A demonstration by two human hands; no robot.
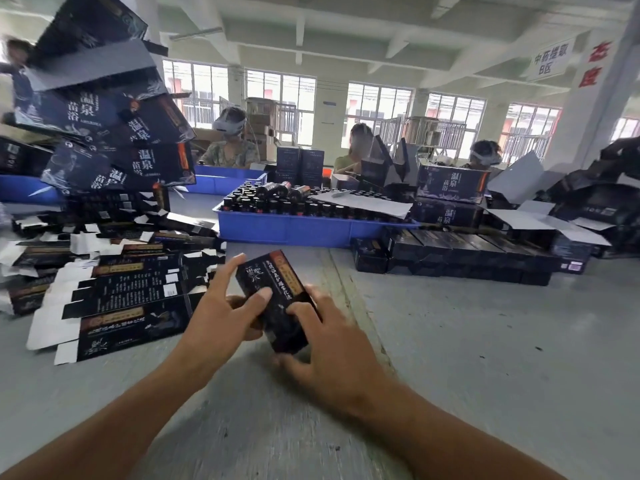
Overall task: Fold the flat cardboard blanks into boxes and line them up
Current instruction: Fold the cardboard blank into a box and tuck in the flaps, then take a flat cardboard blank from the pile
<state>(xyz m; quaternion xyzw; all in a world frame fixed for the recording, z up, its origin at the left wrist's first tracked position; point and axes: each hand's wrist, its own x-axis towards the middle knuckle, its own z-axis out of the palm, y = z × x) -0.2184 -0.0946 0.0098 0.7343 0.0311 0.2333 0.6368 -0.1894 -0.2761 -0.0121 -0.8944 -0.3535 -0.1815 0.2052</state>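
A wide grey tabletop [485, 358] fills the lower part of the view, in a big workroom with white beams and a row of tall windows [381, 109] along the far wall. A white sign [550, 62] with dark characters hangs near a pillar at the right.

A blue crate [298, 226] sits beyond the middle of the tabletop, packed with dark bottles [277, 202] standing upright, a few lying on top. A second blue crate [221, 180] lies behind it to the left.

Flat blanks [114, 289] lie in a loose heap at the left, dark print up and white flaps showing. A row of finished boxes [460, 254] lines up at the right, just past the crate.

Near the centre, the left hand [221, 306] grips a small dark box [277, 299] from its left side, thumb across the printed face. The right hand [329, 337] holds the box's lower right end, fingers curled round it.

3 people sit at the far side, partly hidden behind stacked cartons [450, 183]. A tilted pile of larger dark boxes [114, 119] at the upper left is blurred and cut off by the edge.
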